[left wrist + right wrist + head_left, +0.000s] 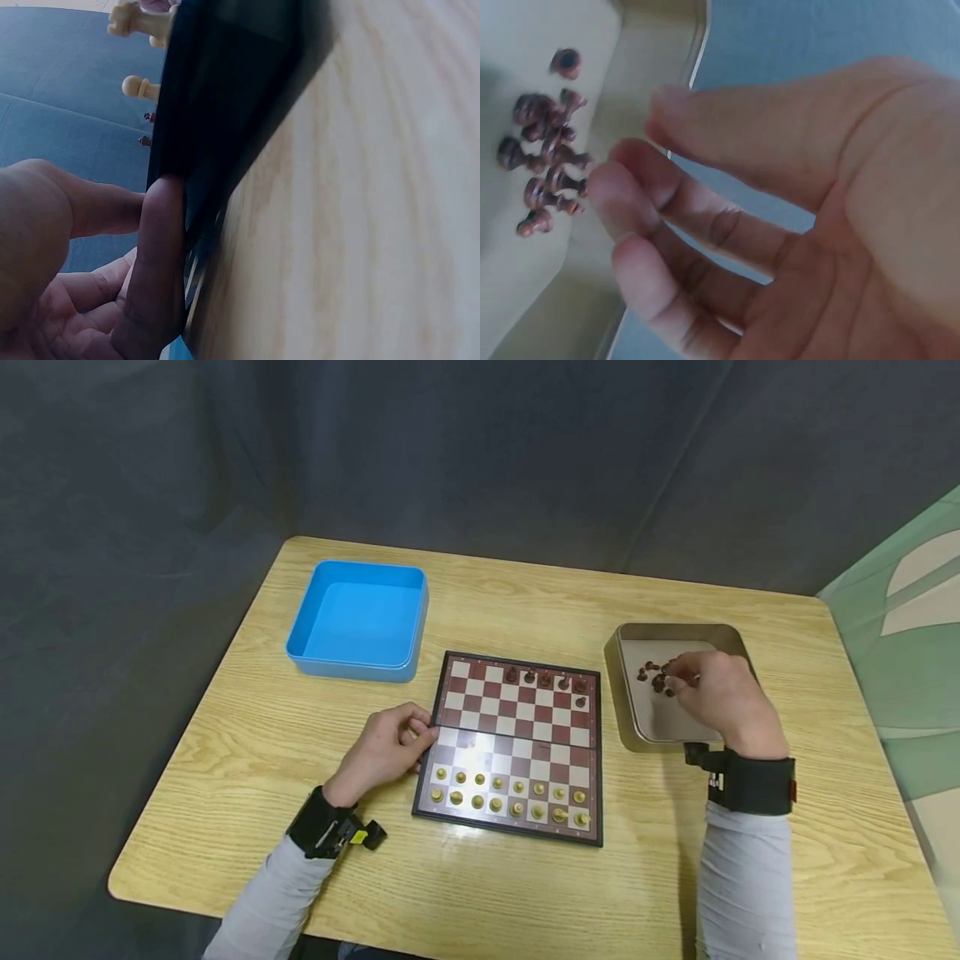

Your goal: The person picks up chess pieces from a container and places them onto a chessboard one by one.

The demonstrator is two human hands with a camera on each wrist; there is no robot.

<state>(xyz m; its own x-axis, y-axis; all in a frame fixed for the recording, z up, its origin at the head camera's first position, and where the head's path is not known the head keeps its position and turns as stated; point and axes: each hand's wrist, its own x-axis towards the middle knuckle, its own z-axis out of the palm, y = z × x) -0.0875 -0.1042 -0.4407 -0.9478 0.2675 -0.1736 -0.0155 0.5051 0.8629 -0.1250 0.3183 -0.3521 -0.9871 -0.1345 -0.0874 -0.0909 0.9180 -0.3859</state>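
A folding chessboard lies on the table in the head view, with yellowish pieces in two rows along its near side. Several dark red-brown pieces stand at its far right. My left hand pinches the board's left edge, thumb above and a finger against the side or underside. Over the metal tin on the right hovers my right hand. Its fingers are loosely bent, with nothing seen between them and the thumb. Loose dark chess pieces lie heaped in the tin, just beyond the fingertips.
A blue open box stands at the back left of the wooden table. Dark cloth hangs behind the table's far edge. The tin's raised walls surround the loose pieces.
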